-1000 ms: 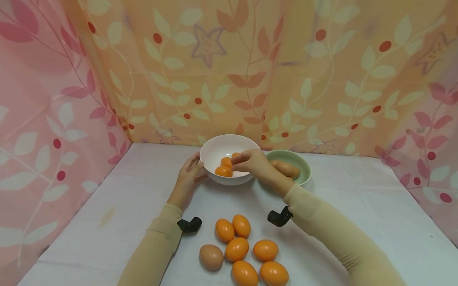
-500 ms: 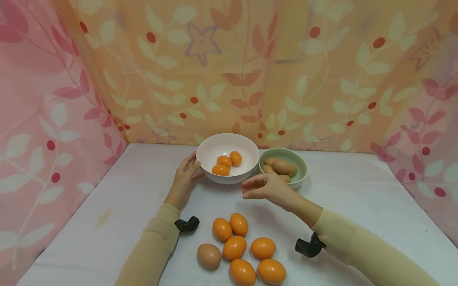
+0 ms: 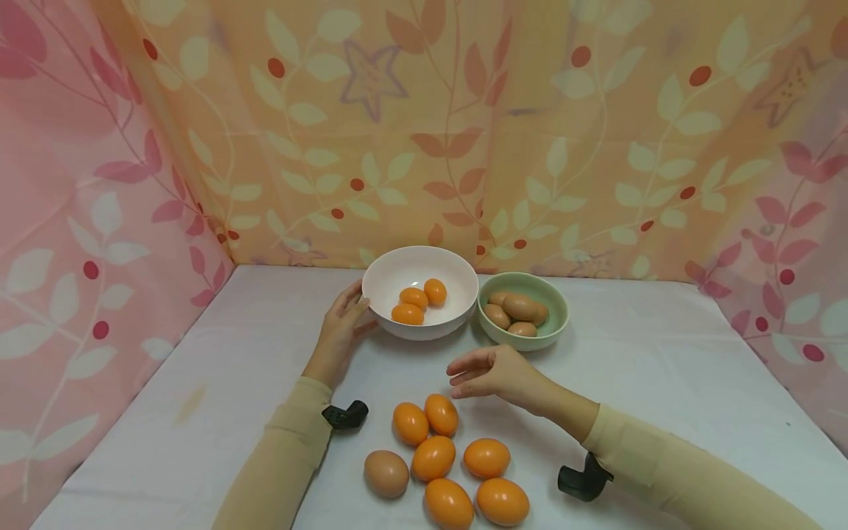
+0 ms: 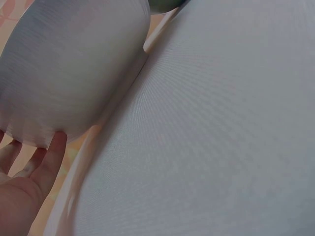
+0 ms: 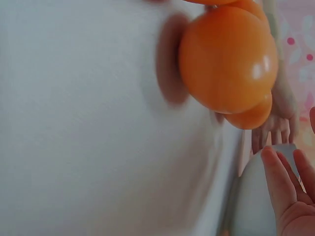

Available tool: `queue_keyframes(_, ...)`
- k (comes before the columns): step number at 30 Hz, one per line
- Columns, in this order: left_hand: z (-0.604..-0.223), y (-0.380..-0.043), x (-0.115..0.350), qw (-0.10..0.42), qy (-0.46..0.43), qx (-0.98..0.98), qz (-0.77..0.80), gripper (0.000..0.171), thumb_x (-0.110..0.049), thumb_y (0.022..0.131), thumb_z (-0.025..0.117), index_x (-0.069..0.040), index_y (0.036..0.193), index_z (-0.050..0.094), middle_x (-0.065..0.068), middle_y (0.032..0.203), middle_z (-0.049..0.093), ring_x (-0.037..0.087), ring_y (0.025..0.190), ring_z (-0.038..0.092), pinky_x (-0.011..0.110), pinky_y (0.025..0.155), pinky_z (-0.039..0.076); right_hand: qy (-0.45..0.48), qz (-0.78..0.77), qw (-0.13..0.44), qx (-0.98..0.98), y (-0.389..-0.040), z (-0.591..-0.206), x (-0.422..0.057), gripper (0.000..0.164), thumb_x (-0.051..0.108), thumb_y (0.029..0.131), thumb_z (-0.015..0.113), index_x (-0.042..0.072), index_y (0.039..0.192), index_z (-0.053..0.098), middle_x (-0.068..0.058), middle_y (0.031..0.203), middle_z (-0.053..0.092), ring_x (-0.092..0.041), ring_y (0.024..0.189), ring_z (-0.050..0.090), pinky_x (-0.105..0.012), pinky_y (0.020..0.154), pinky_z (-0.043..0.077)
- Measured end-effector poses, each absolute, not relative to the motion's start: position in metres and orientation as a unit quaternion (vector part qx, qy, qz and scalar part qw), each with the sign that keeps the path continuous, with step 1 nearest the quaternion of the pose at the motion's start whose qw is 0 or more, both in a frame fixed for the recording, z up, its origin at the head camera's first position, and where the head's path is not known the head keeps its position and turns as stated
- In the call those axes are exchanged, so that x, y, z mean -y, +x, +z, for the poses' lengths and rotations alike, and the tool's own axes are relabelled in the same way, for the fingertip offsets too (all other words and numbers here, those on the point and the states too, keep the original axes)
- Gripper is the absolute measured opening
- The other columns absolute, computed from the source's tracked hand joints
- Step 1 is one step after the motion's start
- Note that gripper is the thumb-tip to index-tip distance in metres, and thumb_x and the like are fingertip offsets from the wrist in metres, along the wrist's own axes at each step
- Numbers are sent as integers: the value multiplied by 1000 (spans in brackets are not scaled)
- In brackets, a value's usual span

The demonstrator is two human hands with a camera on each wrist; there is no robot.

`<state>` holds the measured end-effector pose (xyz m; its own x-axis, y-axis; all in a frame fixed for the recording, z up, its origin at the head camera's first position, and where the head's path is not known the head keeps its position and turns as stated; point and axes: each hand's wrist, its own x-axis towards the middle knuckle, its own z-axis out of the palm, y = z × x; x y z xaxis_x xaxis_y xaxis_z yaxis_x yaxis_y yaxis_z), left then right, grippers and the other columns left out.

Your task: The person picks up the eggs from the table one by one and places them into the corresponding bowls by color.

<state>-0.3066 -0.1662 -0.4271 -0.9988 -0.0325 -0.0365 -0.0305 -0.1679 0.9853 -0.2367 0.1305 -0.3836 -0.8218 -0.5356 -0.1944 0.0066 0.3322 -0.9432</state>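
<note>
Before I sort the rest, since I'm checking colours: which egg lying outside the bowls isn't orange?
The brown egg, farthest left of the seven loose on the white cloth, unlike the six orange eggs there.

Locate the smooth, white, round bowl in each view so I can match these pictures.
Head: the smooth white round bowl sits just below the picture's centre.
Left wrist: the bowl fills the upper left, cut off by the frame.
Right wrist: the bowl is at the lower right, partly hidden by the right hand.
Shared landmark: the left hand, at the bowl in all three.
</note>
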Motion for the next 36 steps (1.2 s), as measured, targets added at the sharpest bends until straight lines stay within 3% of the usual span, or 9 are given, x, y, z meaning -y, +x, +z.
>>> queue_keyframes(13, -427, -308, 166, 2, 34, 651, -758, 51, -27, 102, 55, -27, 151, 41, -10, 160, 35, 18, 141, 43, 46, 110, 47, -160, -566, 276, -760, -229, -398, -126, 50, 9, 80, 80, -6, 124, 63, -20, 123, 69, -25, 112, 69, -32, 91, 58)
queue_keyframes(29, -427, -307, 166, 3, 35, 649, -760, 50, -27, 102, 55, -27, 151, 42, -10, 160, 36, 18, 140, 45, 46, 108, 48, -150, -542, 298, -772, -227, -405, -116, 49, 9, 77, 81, 1, 123, 67, -10, 119, 72, -20, 108, 69, -33, 91, 58)
queue_keyframes(36, -427, -308, 166, 3, 31, 650, -759, 51, -27, 102, 55, -27, 151, 41, -9, 160, 36, 19, 140, 45, 47, 108, 48, -156, -530, 290, -782, -227, -407, -112, 47, 8, 77, 82, 4, 121, 68, -8, 120, 72, -22, 114, 67, -34, 94, 57)
